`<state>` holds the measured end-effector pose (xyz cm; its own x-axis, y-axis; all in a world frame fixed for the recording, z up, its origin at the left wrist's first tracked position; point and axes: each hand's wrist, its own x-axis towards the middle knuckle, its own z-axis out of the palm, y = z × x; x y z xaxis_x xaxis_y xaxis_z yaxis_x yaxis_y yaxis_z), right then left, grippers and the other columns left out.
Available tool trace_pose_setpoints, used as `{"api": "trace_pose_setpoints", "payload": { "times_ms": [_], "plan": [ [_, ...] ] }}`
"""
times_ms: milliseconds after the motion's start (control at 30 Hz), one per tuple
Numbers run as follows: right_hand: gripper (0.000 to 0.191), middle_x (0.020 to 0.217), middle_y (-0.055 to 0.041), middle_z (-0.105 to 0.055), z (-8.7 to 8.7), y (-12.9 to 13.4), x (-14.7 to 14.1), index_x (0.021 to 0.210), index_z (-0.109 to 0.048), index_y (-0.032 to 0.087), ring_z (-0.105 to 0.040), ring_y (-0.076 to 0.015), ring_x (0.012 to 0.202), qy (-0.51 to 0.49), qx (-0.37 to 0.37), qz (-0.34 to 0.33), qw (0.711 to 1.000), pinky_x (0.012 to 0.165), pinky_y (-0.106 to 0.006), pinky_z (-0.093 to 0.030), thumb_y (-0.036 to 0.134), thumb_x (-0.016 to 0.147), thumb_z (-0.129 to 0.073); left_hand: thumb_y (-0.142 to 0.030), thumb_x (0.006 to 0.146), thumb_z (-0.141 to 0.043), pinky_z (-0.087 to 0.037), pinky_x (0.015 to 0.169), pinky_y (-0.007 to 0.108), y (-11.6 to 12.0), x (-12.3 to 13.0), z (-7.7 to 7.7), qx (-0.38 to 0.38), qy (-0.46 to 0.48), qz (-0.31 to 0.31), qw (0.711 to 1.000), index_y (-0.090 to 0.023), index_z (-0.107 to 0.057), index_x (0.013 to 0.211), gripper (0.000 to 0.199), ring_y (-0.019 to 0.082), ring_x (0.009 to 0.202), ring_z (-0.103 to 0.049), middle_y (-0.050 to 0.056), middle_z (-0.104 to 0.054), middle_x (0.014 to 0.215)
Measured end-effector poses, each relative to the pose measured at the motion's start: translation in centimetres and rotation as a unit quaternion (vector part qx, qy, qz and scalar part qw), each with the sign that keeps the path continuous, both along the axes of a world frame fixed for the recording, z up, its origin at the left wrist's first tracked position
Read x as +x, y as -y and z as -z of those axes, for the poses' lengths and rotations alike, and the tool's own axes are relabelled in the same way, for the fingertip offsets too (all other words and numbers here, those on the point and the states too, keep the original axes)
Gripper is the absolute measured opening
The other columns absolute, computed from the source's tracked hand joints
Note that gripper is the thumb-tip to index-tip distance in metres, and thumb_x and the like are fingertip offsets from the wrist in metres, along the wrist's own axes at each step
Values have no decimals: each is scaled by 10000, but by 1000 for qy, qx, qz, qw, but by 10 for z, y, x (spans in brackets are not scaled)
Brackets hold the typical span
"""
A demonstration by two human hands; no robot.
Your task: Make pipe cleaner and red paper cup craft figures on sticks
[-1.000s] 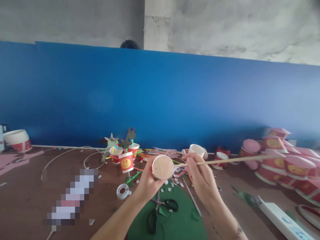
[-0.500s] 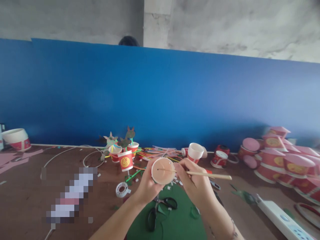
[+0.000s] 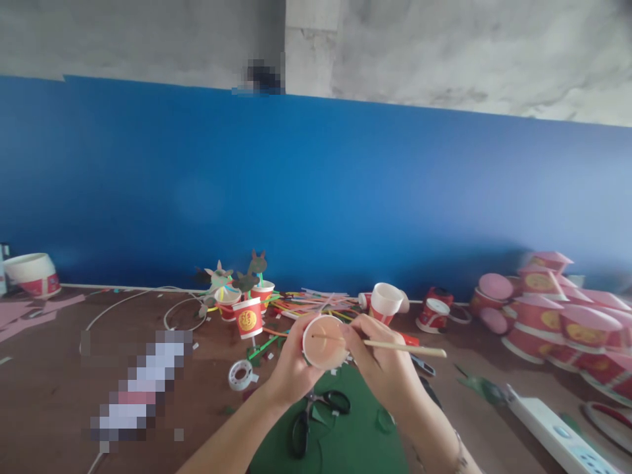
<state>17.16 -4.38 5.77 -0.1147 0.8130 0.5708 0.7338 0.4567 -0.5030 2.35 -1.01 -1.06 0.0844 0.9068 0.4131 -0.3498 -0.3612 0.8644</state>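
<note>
My left hand (image 3: 292, 368) is wrapped around a paper cup (image 3: 323, 355), with the cup's open mouth turned toward me. A wooden chopstick (image 3: 405, 347) is pinched in my right hand (image 3: 382, 355) at the cup's right rim. Its thin end reaches across the cup's inside, near a small dark spot on the bottom; whether it passes through cannot be made out. Below the hands, black-handled scissors (image 3: 316, 408) lie spread on a green sheet (image 3: 355, 441). A roll of tape (image 3: 240, 374) sits left of my left hand.
Decorated red cups (image 3: 248, 318) with paper animal shapes stand behind. Colored strips (image 3: 316, 304) lie along the blue partition (image 3: 316, 197). A white cup (image 3: 386, 301) stands right of them. Pink-topped cups (image 3: 557, 309) are heaped at right, near a power strip (image 3: 553, 428).
The chopstick and my right hand have shifted slightly left, while the cup has moved a little right and down. The chopstick's thick end is closer to the cup.
</note>
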Motion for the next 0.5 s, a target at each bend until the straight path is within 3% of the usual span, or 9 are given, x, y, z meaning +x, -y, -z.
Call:
{"api": "trace_pose_setpoints", "payload": {
  "times_ms": [333,500],
  "plan": [
    [355,556,16,-470,1,1,0,616,-418,210,-436,-123,533,-11,-15,-9,1000,508,-233,-334,374,930,-402,-143,660,-760,-392,987,394,-2,-2,7,40,-58,10,997,-211,-521,1169,566,278,1093,-538,126,-568,1186],
    [351,556,16,-460,1,1,1,612,-420,210,-435,-123,532,-17,-14,-1,1000,498,-228,-328,369,925,-416,-129,631,-782,-387,990,372,-2,-3,7,38,-44,3,998,-208,-544,1157,583,271,1094,-540,115,-568,1181]
  ]
}}
